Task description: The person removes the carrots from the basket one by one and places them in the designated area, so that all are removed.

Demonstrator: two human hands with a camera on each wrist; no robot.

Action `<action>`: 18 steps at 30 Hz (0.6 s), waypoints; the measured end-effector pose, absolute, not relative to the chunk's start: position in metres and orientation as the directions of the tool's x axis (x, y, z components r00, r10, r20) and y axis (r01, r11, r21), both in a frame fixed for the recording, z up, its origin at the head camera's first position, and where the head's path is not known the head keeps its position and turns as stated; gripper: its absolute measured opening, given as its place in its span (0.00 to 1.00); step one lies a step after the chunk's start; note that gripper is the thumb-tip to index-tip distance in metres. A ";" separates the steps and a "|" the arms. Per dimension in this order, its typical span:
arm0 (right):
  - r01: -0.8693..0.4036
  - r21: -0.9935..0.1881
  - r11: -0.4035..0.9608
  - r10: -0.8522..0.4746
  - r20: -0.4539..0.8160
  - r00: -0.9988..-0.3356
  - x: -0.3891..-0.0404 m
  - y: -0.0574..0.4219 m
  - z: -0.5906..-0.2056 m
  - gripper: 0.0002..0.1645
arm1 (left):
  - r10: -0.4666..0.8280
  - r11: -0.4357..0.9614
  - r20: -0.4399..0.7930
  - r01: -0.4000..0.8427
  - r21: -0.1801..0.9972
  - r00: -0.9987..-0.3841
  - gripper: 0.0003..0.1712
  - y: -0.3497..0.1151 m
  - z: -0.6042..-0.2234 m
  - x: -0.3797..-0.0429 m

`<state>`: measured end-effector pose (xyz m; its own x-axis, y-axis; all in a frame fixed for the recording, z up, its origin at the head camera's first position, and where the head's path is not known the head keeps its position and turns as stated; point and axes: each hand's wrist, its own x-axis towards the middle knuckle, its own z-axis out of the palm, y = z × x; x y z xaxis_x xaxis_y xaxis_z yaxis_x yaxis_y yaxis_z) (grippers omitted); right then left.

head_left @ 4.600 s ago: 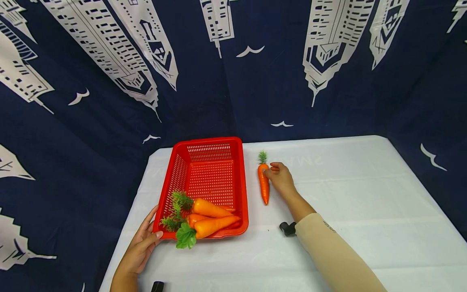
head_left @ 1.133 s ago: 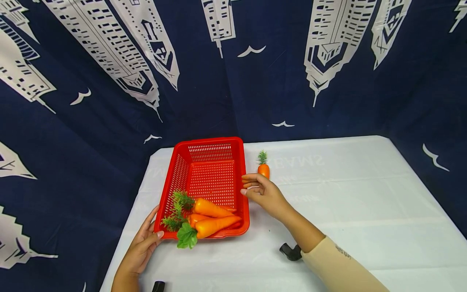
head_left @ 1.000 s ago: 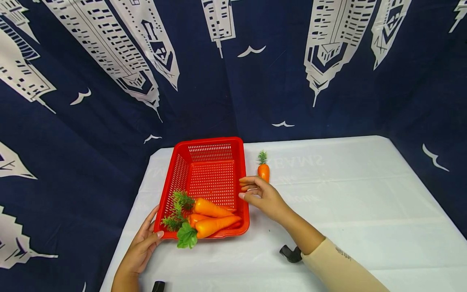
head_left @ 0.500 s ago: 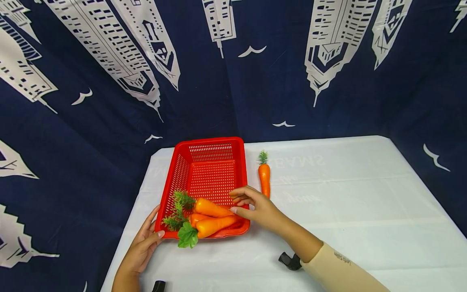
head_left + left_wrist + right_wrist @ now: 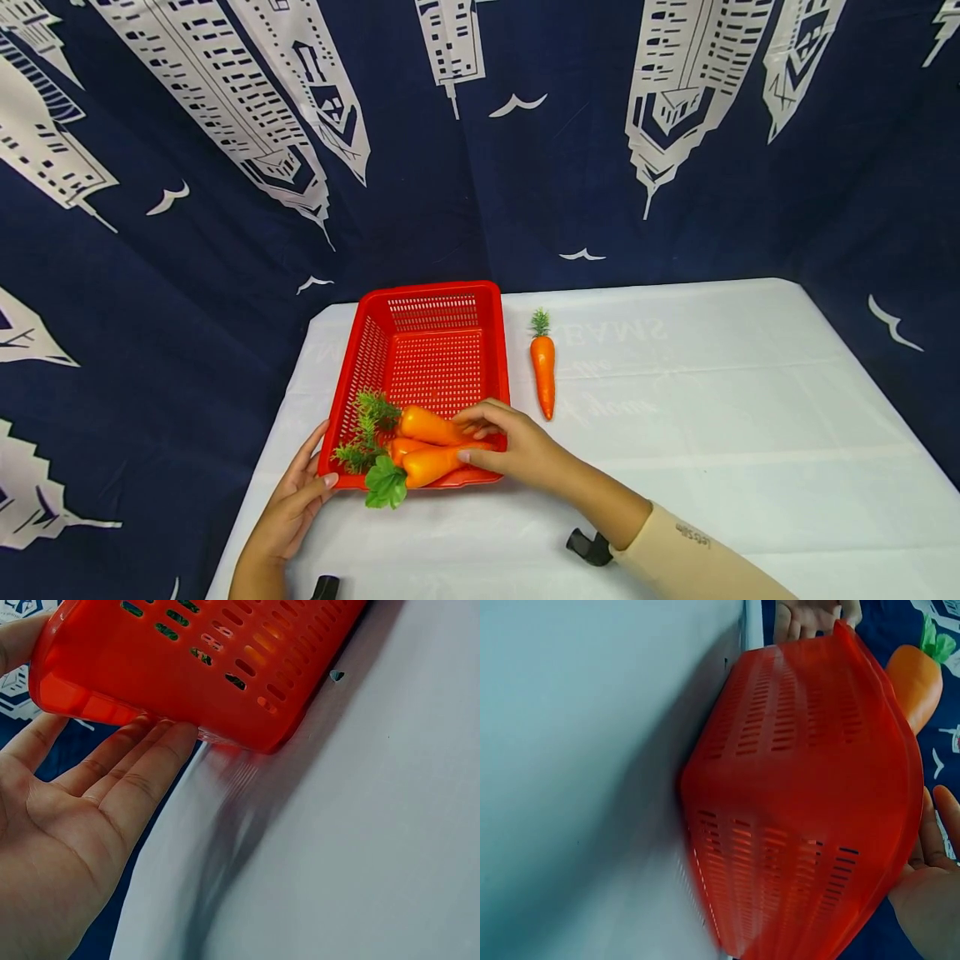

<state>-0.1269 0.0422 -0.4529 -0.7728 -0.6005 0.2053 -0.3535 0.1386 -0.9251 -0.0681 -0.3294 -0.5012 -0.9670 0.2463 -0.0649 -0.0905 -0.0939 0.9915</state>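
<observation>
My left hand [image 5: 288, 504] holds the near left corner of the red plastic basket [image 5: 504, 367], its thumb on the rim and its fingers against the outside in the left wrist view. Toy carrots lie in the basket's near end: a back carrot [image 5: 427, 425], a front carrot [image 5: 435, 467] with a broad green leaf, and another partly hidden between them. My right hand [image 5: 517, 446] reaches over the right rim, fingers bent loosely above the carrots' narrow ends and thumb by the front carrot. Whether it touches them I cannot tell. A single carrot [image 5: 543, 375] lies on the table outside the basket.
The white-covered table [image 5: 750, 400] extends to the right of the basket. Black fittings show by the right wrist [image 5: 590, 546] and left wrist [image 5: 326, 587]. A dark blue cloth [image 5: 555, 192] with white buildings hangs behind the table.
My right hand has left the carrot on the table, moving left and nearer over the basket to the carrots inside. The left hand and the basket have stayed put.
</observation>
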 end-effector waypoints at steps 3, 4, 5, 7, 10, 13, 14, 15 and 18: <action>-0.365 -0.918 0.155 -0.613 0.201 -0.764 -0.125 0.040 -0.452 0.27 | 0.248 -0.098 -0.064 -0.091 0.991 -0.967 0.45 -0.329 -0.502 -0.068; -0.368 -0.916 0.161 -0.615 0.199 -0.763 -0.124 0.039 -0.452 0.27 | 0.248 -0.098 -0.065 -0.092 0.991 -0.967 0.45 -0.330 -0.502 -0.068; -0.372 -0.913 0.168 -0.617 0.198 -0.762 -0.123 0.038 -0.452 0.27 | 0.249 -0.098 -0.065 -0.092 0.991 -0.966 0.45 -0.330 -0.502 -0.068; -0.376 -0.909 0.181 -0.617 0.192 -0.763 -0.122 0.038 -0.452 0.27 | 0.248 -0.096 -0.066 -0.093 0.991 -0.967 0.45 -0.330 -0.502 -0.069; -0.382 -0.903 0.197 -0.620 0.187 -0.762 -0.120 0.037 -0.451 0.27 | 0.246 -0.096 -0.069 -0.095 0.991 -0.967 0.45 -0.330 -0.502 -0.069; -0.395 -0.895 0.209 -0.625 0.188 -0.757 -0.120 0.035 -0.450 0.26 | 0.248 -0.099 -0.066 -0.093 0.991 -0.967 0.45 -0.330 -0.501 -0.069; -0.398 -0.892 0.215 -0.626 0.187 -0.757 -0.119 0.035 -0.450 0.26 | 0.250 -0.101 -0.064 -0.092 0.991 -0.966 0.45 -0.330 -0.501 -0.068; -0.403 -0.889 0.220 -0.627 0.187 -0.756 -0.119 0.034 -0.449 0.26 | 0.252 -0.103 -0.062 -0.090 0.991 -0.966 0.45 -0.330 -0.501 -0.068; -0.419 -0.877 0.237 -0.628 0.191 -0.755 -0.119 0.033 -0.449 0.26 | 0.254 -0.103 -0.058 -0.086 0.991 -0.965 0.45 -0.330 -0.502 -0.068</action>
<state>-0.1194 0.0330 -0.4494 -0.7546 -0.6278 0.1908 -0.4187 0.2368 -0.8767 -0.0683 -0.3297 -0.5016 -0.9655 0.2540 -0.0576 -0.0863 -0.1033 0.9909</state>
